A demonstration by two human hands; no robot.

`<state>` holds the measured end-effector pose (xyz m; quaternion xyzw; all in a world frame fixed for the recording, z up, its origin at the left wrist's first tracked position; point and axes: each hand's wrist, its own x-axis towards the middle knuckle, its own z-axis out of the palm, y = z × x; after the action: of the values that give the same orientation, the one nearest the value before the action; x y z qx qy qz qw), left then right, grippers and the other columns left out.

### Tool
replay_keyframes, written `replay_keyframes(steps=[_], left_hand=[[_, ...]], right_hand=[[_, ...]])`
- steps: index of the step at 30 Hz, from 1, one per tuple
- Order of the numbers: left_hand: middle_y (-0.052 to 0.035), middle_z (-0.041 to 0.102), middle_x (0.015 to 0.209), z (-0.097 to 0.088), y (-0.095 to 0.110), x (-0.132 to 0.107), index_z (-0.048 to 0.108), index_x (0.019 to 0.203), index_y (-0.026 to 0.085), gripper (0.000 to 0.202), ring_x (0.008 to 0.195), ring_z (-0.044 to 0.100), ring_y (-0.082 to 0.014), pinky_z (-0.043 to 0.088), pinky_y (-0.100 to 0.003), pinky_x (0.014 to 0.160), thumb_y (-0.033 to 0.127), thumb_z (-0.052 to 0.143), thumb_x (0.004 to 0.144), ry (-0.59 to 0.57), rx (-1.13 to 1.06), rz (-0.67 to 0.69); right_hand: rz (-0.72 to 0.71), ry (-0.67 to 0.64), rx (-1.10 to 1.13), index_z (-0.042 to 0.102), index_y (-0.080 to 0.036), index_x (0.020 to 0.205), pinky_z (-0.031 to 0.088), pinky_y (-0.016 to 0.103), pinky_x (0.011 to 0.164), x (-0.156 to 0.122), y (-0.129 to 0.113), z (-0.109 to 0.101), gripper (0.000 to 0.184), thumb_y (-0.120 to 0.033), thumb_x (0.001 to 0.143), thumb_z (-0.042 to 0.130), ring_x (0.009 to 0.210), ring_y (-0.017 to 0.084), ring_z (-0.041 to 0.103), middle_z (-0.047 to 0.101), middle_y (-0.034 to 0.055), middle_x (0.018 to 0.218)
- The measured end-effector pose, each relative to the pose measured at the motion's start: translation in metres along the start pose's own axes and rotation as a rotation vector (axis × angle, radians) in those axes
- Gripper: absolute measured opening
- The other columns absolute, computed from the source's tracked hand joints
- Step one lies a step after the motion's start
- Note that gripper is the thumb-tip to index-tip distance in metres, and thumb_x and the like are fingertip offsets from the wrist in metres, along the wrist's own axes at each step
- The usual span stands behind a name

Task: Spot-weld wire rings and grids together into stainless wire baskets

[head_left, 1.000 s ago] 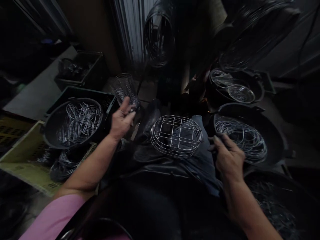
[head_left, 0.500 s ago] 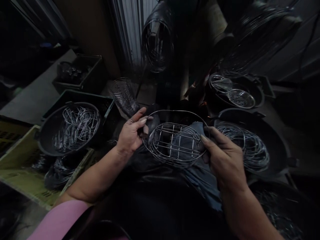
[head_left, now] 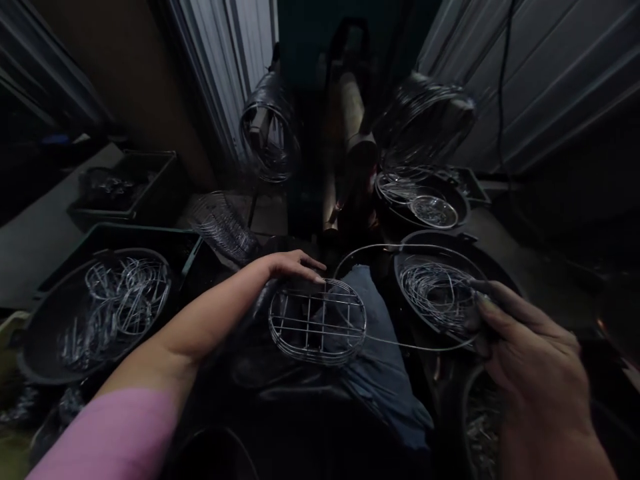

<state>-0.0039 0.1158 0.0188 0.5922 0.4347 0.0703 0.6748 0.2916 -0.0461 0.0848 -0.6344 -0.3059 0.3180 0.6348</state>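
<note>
The right hand (head_left: pixel 527 347) pinches the wire loop (head_left: pixel 420 348) before the pan (head_left: pixel 425 255)'s left edge, apart from the left hand (head_left: pixel 295 263), outstretched at the wire rack (head_left: pixel 324 323) overlapping the blue cloth (head_left: pixel 383 353)'s left edge.

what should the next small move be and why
The left hand should probably close on the oval wire frame to steady it: that hand is at its far side, while the right hand holds a wire ring off to the right.

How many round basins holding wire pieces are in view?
4: the left basin, the right basin behind the right hand, the back basin beyond it, and the lower-right basin, partly hidden. More may be hidden.
</note>
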Motion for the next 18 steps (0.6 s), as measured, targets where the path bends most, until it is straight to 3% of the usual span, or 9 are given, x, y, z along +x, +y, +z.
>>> replay_keyframes(steps=[5,9,13,18], left_hand=[[-0.0087,0.074,0.106,0.000,0.000,0.020,0.072,0.107,0.019,0.061,0.098,0.069,-0.0259,0.052,-0.034,0.089,0.039,0.085,0.051,-0.209,-0.051,-0.097],[-0.0088,0.074,0.107,0.006,0.013,0.023,0.071,0.110,0.019,0.057,0.101,0.068,-0.0271,0.053,-0.034,0.087,0.036,0.082,0.057,-0.251,-0.004,-0.142],[-0.0046,0.074,0.107,0.017,0.031,0.018,0.064,0.123,0.024,0.070,0.102,0.067,-0.0267,0.053,-0.033,0.087,0.027,0.082,0.055,-0.257,0.183,-0.223],[-0.0020,0.073,0.110,0.029,0.048,0.005,0.055,0.133,0.027,0.084,0.110,0.064,-0.0277,0.051,-0.034,0.092,0.030,0.084,0.054,-0.325,0.305,-0.208]], right_hand=[[0.025,0.233,0.095,0.074,-0.020,0.085,0.029,0.016,0.031,0.033,0.050,-0.057,0.038,-0.027,0.049,0.083,0.045,0.009,0.048,0.060,-0.0003,0.058],[0.114,0.380,0.116,0.068,-0.016,0.085,0.028,0.016,0.032,0.064,0.099,-0.092,0.045,-0.033,0.045,0.081,0.043,0.008,0.045,0.058,-0.0027,0.058],[0.164,0.452,0.047,0.063,-0.014,0.092,0.025,0.018,0.032,0.094,0.135,-0.101,0.044,-0.039,0.058,0.076,0.037,0.006,0.037,0.050,-0.0069,0.051],[0.246,0.490,-0.084,0.060,-0.012,0.098,0.028,0.017,0.035,0.144,0.170,-0.097,0.025,-0.035,0.088,0.062,0.038,0.004,0.035,0.046,-0.0076,0.057]])
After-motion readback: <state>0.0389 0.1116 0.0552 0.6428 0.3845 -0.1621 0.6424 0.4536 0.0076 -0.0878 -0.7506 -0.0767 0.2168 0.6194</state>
